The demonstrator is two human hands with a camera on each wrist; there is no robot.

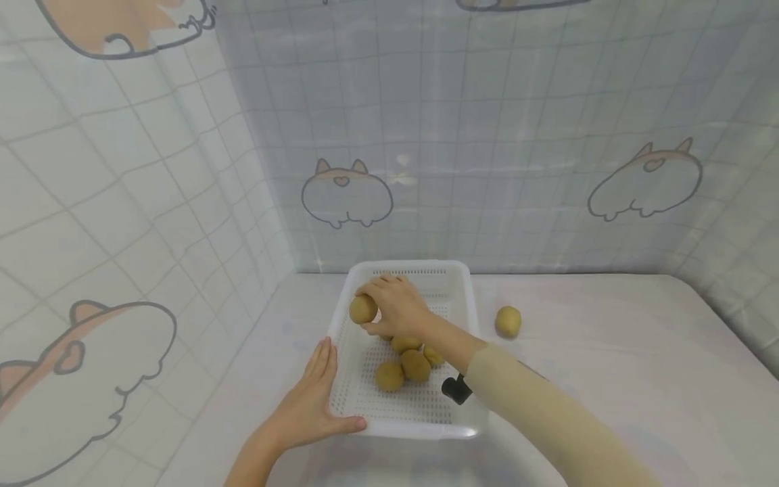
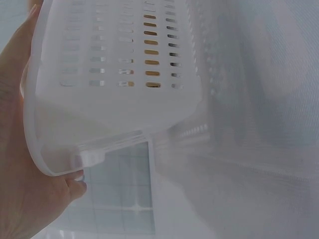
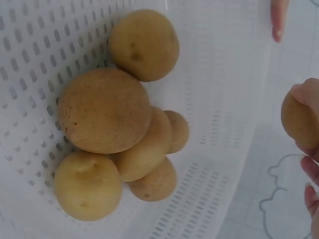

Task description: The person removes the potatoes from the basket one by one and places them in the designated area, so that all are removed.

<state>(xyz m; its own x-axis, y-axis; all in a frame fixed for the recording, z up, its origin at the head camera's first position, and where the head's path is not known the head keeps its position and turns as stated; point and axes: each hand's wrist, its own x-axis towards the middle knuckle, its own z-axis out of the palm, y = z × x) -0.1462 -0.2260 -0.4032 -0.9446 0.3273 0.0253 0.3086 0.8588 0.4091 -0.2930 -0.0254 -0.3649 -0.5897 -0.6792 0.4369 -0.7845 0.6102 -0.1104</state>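
Observation:
My right hand [image 1: 397, 304] grips a round yellow-brown potato [image 1: 363, 309] above the left side of a white slotted plastic basket [image 1: 420, 431]. The same potato [image 3: 297, 117] shows at the right edge of the right wrist view, fingers and thumb around it. Several potatoes [image 3: 104, 110] lie bunched on the basket floor, some overlapping. At the basket's near left corner rests my left hand [image 1: 312, 399], its fingers straight along the left rim and its thumb stretched by the near rim. In the left wrist view that hand [image 2: 20, 164] lies against the rim, beside the slotted wall.
One more potato [image 1: 508, 321] sits on the pale table cover [image 1: 608, 379], right of the basket. Behind, a white gridded curtain [image 1: 487, 135] with dog drawings rises at the table's far edge. A small black device [image 1: 456, 389] is at the right wrist.

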